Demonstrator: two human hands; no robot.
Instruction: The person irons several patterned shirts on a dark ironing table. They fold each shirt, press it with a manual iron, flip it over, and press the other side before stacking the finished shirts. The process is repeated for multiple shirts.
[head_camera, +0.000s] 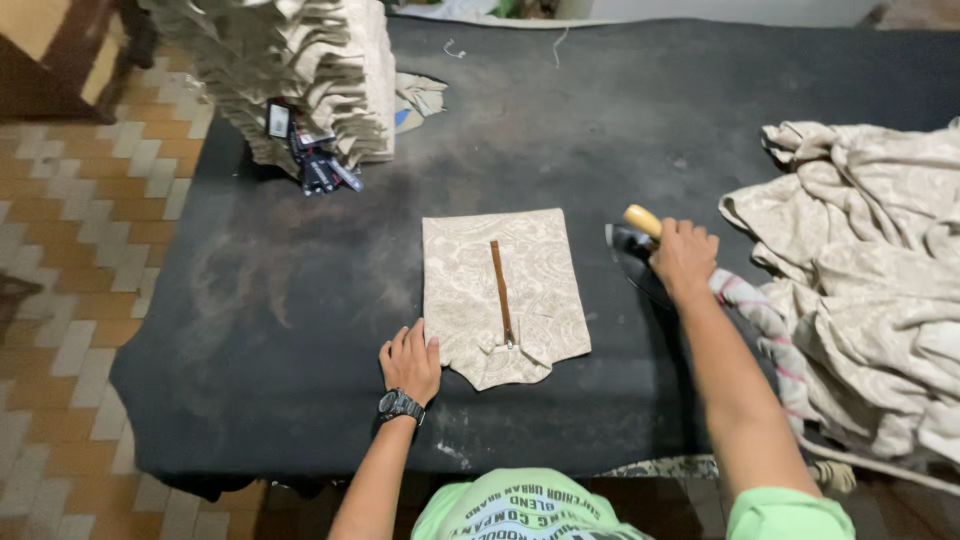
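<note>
Black table (300, 300), folded garment (503, 296), iron (640, 255)

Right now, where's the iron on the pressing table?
In the head view the iron sits on the black table right of centre, under the right hand gripping its wooden handle, between the folded beige piece and the crumpled fabric heap.

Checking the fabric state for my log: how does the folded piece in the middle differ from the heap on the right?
The folded piece lies flat and neat on the black table; the heap is crumpled and loose. The piece is small and single; the heap is far bulkier and spills over the table's edge. The piece shows a brown zipper; the heap shows none. Both are beige patterned cloth.
</note>
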